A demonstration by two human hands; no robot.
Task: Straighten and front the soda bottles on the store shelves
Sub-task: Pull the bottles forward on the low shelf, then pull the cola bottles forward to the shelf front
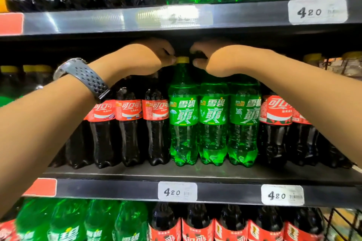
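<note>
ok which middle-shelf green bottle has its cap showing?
Leftmost green bottle: yellow cap shows between left hand and right hand; the other two are hidden at the top.

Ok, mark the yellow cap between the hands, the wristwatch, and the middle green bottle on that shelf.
yellow cap (183, 60): head view, front side of the cap.
wristwatch (86, 77): head view, perforated strap on the left wrist.
middle green bottle (213, 112): head view, centre of its label.

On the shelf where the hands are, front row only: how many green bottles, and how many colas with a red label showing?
Green bottles: 3
Colas, red label showing: 5
Total: 8
More colas stand partly hidden, with their labels out of view.
</note>
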